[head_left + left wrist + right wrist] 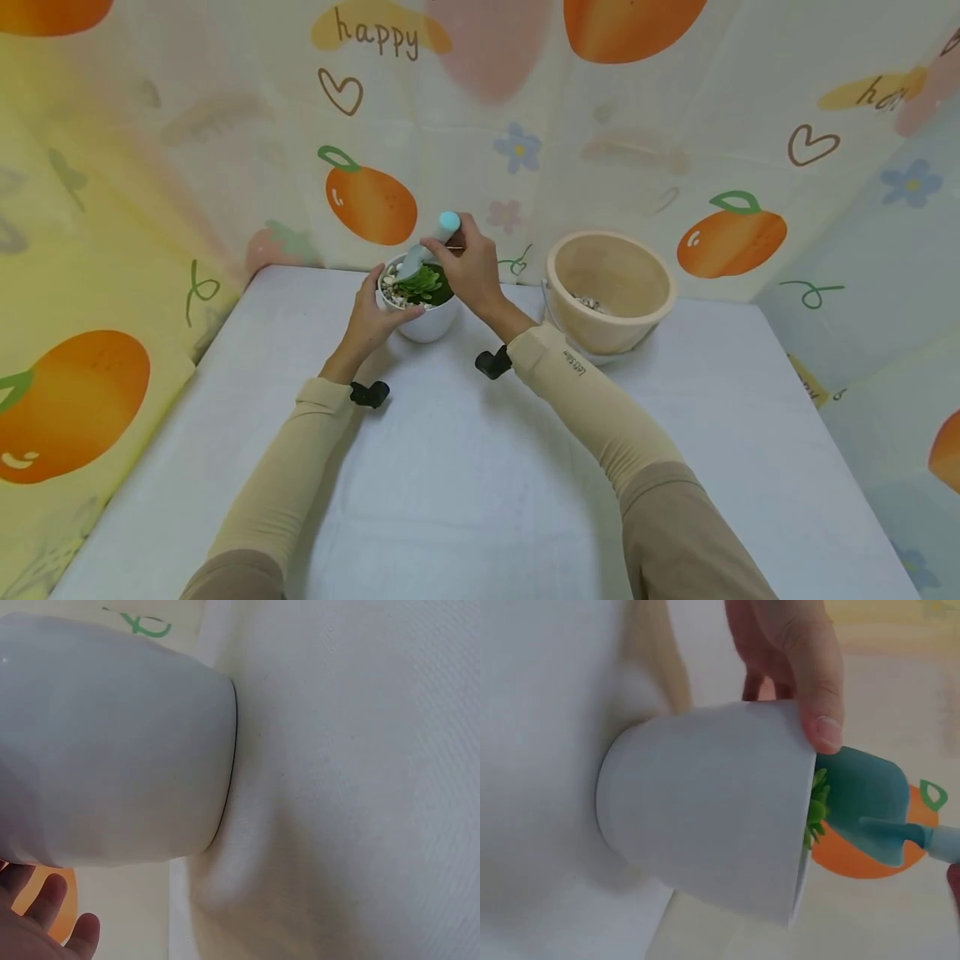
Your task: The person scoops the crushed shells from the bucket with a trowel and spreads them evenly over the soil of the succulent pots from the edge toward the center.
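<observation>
White tapered pot (705,806), teal-bladed shovel (864,791)

Makeshift tabletop set, prob. indoors: orange-print backdrop (465,133) w/ "happy" lettering (377,35) round 3 sides of white-clothed table (442,492)

The plant (418,285) sits in the pot (426,325) left of the bucket (617,327).

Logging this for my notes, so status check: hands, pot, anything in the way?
Left hand gripping white pot; right hand holding shovel, blade beside green plant. Pot upright on white-covered table. No obstruction seen; beige bucket at right.
</observation>
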`<state>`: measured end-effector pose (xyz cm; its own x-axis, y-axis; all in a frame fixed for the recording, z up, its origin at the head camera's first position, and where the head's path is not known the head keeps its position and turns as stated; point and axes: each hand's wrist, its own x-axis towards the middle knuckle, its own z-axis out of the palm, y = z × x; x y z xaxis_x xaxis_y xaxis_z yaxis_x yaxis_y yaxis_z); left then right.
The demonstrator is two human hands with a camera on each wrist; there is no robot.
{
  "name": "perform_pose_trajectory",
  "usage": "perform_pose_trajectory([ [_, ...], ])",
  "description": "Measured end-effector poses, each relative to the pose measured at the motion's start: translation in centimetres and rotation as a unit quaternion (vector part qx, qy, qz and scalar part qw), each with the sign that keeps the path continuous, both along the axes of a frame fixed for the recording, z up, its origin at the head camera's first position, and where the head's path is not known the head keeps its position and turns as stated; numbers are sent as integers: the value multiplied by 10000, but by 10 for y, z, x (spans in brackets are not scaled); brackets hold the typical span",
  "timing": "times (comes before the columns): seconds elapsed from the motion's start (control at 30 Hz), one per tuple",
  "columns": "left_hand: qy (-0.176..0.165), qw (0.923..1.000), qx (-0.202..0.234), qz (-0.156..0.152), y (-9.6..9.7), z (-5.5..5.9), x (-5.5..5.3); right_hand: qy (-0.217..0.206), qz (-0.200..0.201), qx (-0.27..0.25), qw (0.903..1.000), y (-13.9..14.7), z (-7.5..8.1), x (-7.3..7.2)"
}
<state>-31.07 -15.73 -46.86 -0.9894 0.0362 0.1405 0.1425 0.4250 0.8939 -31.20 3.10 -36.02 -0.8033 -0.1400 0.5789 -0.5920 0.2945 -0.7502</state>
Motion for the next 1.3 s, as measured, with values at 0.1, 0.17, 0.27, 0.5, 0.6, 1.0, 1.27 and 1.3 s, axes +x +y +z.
perform_pose_trajectory([
  [0.1, -69, 10000, -12, 38, 0, 0, 1, -526, -51, -224, 9983, 2, 1, -2],
  [0.17, -99, 9999, 20, 58, 0, 0, 1, -879, -121, -393, 9953, 3, 1, -4],
  [0.27, -93, 9999, 113, 29, 1, -1, 1, -1199, -230, -663, 9903, 5, -1, -6],
  [0.5, -130, 9998, 130, 72, 2, 0, 1, -1175, -377, -986, 9874, 7, -3, -7],
  [0.6, -125, 9998, 145, 89, 2, 0, 1, -1158, -264, -1091, 9869, 7, -4, -7],
  [1.0, -127, 9998, 165, 80, 1, -3, 1, -1130, 164, -715, 9909, 9, -2, -4],
  [1.27, -64, 9997, 230, 63, 2, -5, -1, -1732, 130, -1311, 9760, 13, -6, -9],
  [1.3, -56, 9997, 238, 64, 2, -4, -1, -1777, 149, -1439, 9734, 13, -7, -11],
])
